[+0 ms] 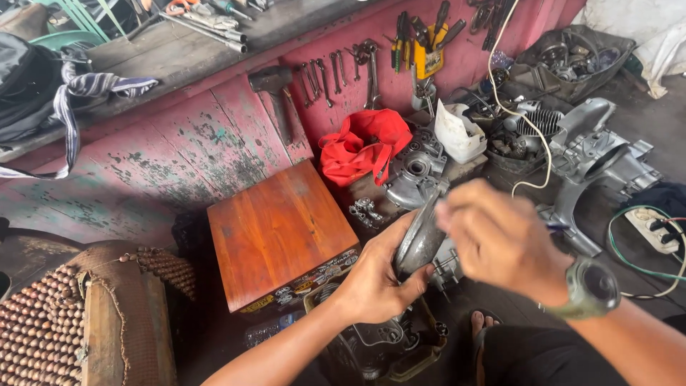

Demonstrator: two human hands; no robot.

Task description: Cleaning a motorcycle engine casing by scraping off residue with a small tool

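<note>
- The left hand (375, 275) grips a round grey metal cover (420, 239) from below, thumb on its lower rim and fingers behind, tilting its face up towards the camera, seemingly so it can be worked on.
- The right hand (500, 239) hovers at the cover's upper right edge, blurred; its fingers look curled, but I cannot tell whether they pinch something small or are just closed. A grey watch (592, 288) sits on that wrist.
- The cover is held in the air, just right of the wooden box (279, 232) and clear of the floor, probably so both hands can reach it.
- Just below the cover, an engine casing (371, 343) lies by the box's lower right corner, close enough to be reached without stretching.
- Small bolts (364, 211) rest beside the box's right edge, grouped so none is lost.
- A red cloth (361, 146) lies beyond the box's far right corner.
- Spanners (325, 75) and a hammer (275, 93) hang on the red wall behind the box, within reach.
</note>
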